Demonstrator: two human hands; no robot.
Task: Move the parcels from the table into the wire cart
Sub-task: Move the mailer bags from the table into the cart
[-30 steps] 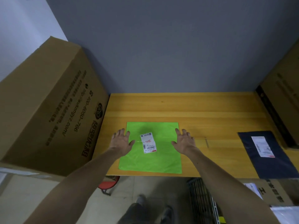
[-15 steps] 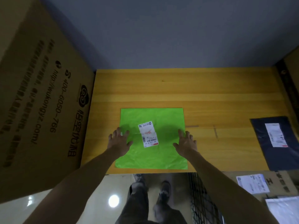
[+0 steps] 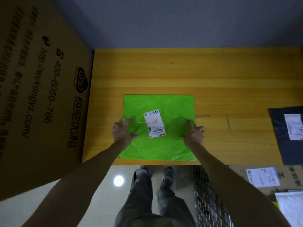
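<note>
Green poly film under both palms: working the green parcel (image 3: 164, 149), lying flat by the front edge of the table (image 3: 164, 71), white label (image 3: 155, 123) facing up. Pressing the left hand (image 3: 123, 132) onto the parcel side nearer the table's left end, and the right hand (image 3: 196, 133) onto the side nearer its right end. Spreading fingers nearly straight, laying thumbs on the film, not plainly pinching or enclosing anything. Creasing the film slightly along the label line. Judging the step as the pick-up of this parcel, grip not yet closed. Leaving a dark parcel (image 3: 278, 136) lying at the table's right end, likely next. Noting the wire cart (image 3: 208, 199) standing just below the table's front edge, toward its right end. Probably needing next: curling fingers under both sides, lifting the limp film level, carrying it off the table's front and down into the cart.
</note>
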